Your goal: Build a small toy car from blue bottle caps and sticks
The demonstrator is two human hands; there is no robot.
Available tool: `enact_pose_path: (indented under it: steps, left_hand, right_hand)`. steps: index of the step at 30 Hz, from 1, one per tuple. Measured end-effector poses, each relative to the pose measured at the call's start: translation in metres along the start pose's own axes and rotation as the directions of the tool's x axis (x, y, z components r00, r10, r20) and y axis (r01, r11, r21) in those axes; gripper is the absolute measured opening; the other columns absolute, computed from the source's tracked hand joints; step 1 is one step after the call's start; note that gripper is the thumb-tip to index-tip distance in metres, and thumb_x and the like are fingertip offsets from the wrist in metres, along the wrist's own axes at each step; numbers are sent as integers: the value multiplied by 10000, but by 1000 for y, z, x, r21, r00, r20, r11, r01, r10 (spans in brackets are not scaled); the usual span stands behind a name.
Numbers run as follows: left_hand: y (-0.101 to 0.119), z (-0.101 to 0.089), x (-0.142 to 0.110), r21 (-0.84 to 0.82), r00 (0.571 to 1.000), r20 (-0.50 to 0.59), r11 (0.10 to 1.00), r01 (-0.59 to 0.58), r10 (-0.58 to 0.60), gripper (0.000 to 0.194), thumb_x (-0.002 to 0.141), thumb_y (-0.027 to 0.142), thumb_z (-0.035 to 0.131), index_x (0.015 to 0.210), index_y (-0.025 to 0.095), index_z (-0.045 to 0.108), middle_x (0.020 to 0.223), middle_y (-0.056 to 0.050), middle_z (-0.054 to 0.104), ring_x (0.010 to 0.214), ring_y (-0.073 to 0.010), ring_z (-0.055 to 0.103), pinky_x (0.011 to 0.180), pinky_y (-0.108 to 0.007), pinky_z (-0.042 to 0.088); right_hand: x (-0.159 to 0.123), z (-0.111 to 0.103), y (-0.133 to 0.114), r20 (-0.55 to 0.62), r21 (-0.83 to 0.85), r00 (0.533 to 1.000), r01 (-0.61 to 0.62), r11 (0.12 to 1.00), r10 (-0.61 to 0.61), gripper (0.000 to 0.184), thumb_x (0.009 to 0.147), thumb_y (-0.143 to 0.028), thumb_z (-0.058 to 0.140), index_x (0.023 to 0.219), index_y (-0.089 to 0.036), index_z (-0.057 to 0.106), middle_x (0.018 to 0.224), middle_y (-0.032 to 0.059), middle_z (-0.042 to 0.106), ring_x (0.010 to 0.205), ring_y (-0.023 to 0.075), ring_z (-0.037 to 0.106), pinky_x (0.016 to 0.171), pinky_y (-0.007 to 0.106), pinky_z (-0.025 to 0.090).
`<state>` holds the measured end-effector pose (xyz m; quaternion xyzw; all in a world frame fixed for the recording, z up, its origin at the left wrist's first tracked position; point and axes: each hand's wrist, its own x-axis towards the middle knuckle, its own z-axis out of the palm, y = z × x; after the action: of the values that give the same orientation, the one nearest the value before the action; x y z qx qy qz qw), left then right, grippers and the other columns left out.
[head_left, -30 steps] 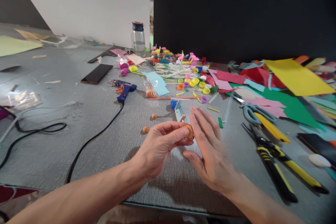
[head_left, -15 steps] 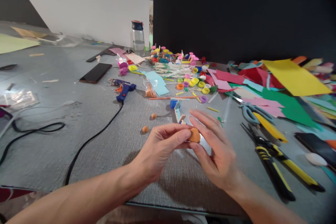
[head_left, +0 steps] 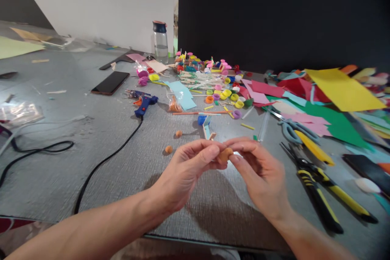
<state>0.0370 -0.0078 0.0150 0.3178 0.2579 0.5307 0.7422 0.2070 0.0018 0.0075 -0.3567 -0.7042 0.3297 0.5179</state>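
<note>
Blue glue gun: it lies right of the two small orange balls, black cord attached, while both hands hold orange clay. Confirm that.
The side is wrong: the head view shows the blue glue gun left of the two small orange balls. Its black cord is attached, and the left hand and right hand hold orange clay.

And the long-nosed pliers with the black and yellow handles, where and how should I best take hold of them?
I would grip the pliers around both handles, from the near side: they spread towards you, while the narrow jaws point away.
</note>
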Motion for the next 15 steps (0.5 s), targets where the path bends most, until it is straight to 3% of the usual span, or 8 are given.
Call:
enact_pose_path:
  steps: [9, 15]
  left_hand:
    - [1, -1, 5, -99, 990, 15, 985, 142, -141, 104, 791, 205, 809, 838, 134, 749, 857, -22, 715, 772, -100, 644, 792, -242, 526]
    - [1, -1, 3, -70, 995, -4, 992, 103, -104, 219, 838, 340, 774, 944, 153, 735, 857, -27, 695, 748, -111, 627, 783, -276, 517]
  right_hand:
    - [1, 0, -2, 36, 79, 998, -46, 996, 43, 102, 952, -176, 629, 997, -253, 680, 949, -25, 661, 900, 90, 628, 804, 178, 527]
    - [1, -1, -4, 31, 111, 993, -113, 987, 110, 83, 948, -194, 643, 976, -249, 698, 918, -24, 690, 857, 90, 662, 778, 179, 553]
